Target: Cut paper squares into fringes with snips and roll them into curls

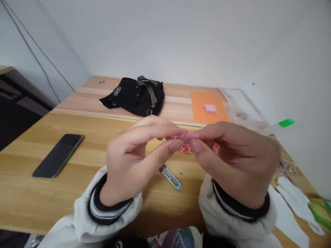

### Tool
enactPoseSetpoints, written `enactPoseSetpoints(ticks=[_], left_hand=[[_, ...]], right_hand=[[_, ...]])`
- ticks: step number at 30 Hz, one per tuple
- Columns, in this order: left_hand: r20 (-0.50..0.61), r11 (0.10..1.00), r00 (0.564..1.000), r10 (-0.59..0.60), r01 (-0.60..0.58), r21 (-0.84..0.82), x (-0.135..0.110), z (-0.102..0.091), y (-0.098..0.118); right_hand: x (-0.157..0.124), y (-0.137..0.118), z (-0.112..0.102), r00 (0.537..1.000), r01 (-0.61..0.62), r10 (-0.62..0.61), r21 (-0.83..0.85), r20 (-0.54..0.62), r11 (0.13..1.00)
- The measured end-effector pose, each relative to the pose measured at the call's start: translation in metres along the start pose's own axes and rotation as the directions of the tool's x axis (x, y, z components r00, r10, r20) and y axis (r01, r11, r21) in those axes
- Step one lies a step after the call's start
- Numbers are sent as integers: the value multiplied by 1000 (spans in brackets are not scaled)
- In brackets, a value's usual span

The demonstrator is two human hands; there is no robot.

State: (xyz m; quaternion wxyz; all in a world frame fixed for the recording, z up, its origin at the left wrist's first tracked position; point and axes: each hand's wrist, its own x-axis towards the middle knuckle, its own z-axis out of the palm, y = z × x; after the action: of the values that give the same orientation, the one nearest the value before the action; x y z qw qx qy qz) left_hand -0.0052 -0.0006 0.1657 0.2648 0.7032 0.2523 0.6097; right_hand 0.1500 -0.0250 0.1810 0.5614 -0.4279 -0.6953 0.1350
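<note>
Between my two hands, a small flat pink piece (186, 137) is pinched above the table; its material is unclear. My left hand (137, 155) is closed on its left end with thumb and fingertips. At the other end, my right hand (236, 156) grips it the same way, thumb in front. A light blue utility knife (171, 177) lies below, its upper end partly behind my left hand. Heaps of tiny pink and orange bits (186, 149) show behind my fingers, partly covered.
An orange sheet (199, 106) bears a pink block (210, 108) at the back. A black bag (129, 94) lies left of it, a phone (58, 155) nearer left. Clear plastic (240, 105), a green-tipped item (286, 123) and white paper (288, 213) are on the right.
</note>
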Motion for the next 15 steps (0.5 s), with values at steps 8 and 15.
enactPoseSetpoints(ticks=[8, 15], left_hand=[[-10, 999, 1000, 25, -25, -38, -1, -3, -4], [4, 991, 1000, -29, 29, -127, 0, -5, -6]], right_hand=[[0, 1, -1, 1000, 9, -9, 5, 4, 1000], [0, 1, -1, 1000, 14, -14, -7, -4, 1000]])
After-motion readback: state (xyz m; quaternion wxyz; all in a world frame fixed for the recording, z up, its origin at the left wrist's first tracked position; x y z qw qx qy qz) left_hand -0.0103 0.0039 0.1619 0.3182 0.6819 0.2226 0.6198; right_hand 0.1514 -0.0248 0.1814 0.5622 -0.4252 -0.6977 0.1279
